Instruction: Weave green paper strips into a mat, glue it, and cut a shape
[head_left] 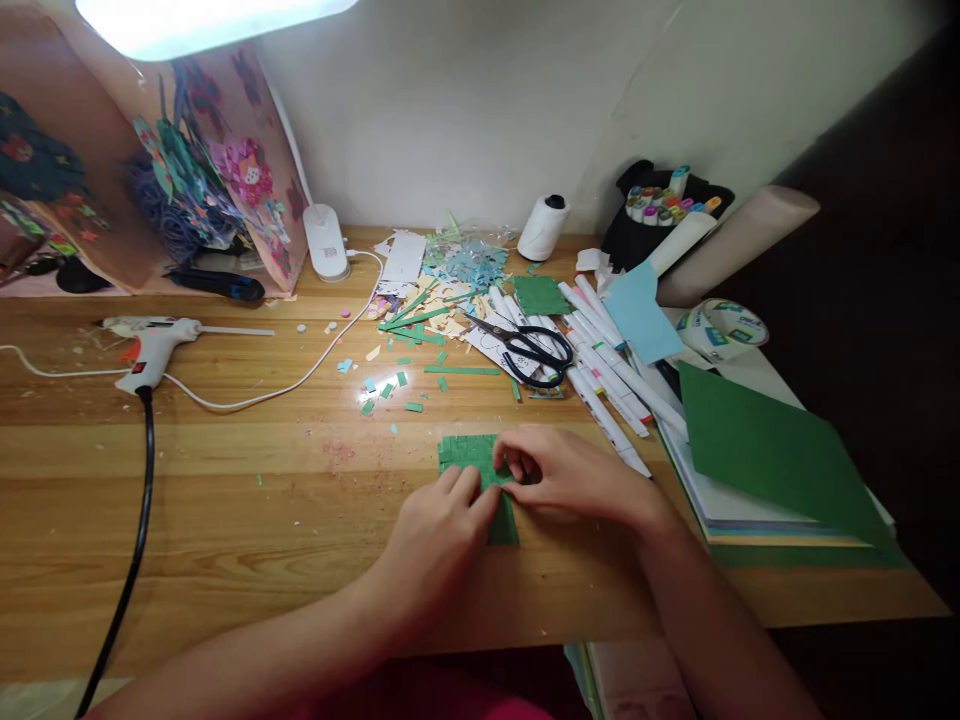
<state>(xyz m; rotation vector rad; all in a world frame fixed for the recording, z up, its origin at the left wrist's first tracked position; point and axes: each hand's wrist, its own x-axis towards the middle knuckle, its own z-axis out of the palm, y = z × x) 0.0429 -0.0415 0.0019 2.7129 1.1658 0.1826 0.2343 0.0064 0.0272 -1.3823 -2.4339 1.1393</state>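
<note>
A small mat woven from green paper strips lies on the wooden desk in front of me. My left hand rests on its near part, fingers curled and pressed down on the paper. My right hand sits at the mat's right edge, with fingertips pinched together on the green paper there. Part of the mat is hidden under both hands.
Black-handled scissors and several white markers lie behind the hands. Green paper scraps are scattered mid-desk. A glue gun with its cable lies left. A green sheet on a paper stack sits right, a tape roll behind it.
</note>
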